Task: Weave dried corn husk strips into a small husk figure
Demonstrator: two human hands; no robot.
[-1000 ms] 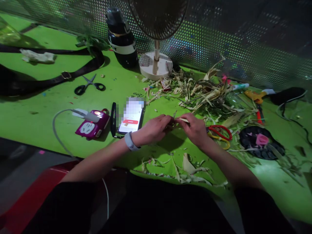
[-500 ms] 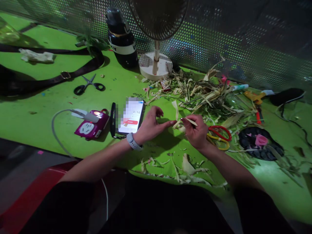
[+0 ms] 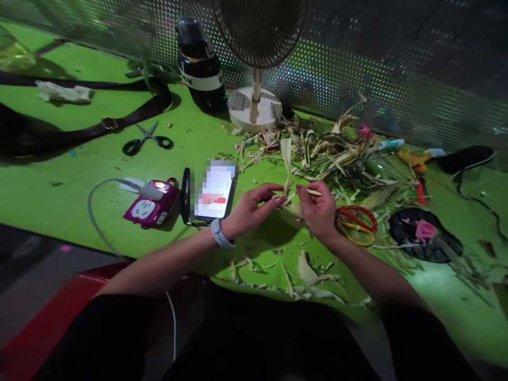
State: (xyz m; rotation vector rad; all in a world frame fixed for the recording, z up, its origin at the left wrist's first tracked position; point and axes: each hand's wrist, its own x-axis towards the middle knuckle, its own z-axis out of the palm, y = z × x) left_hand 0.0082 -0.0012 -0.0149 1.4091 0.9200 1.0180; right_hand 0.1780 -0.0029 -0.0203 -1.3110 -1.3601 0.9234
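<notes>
Left hand [image 3: 254, 207] and right hand [image 3: 317, 209] pinch a husk strip [image 3: 286, 159]; its base hidden.

Green table [image 3: 59, 185]; perforated metal screen [image 3: 397, 69]

Figure: the person's own body, as seen from the head camera. Both forearms were bare from the elbow down; no sleeve reached the wrists. The left hand [image 3: 254, 207] was ungloved, and painted, dark-pink fingernails were seen on its fingertips [image 3: 280, 199]. A pale grey wristband [image 3: 219, 234], smooth and rounded like a fitness tracker strap, was worn just behind the left hand. The right hand [image 3: 317, 209] was likewise ungloved, and no band or ring could be made out on it. Dark, nearly black clothing [image 3: 254, 338] was worn on the upper arms and torso, filling the lower edge of the view; its cut could not be told.
</notes>
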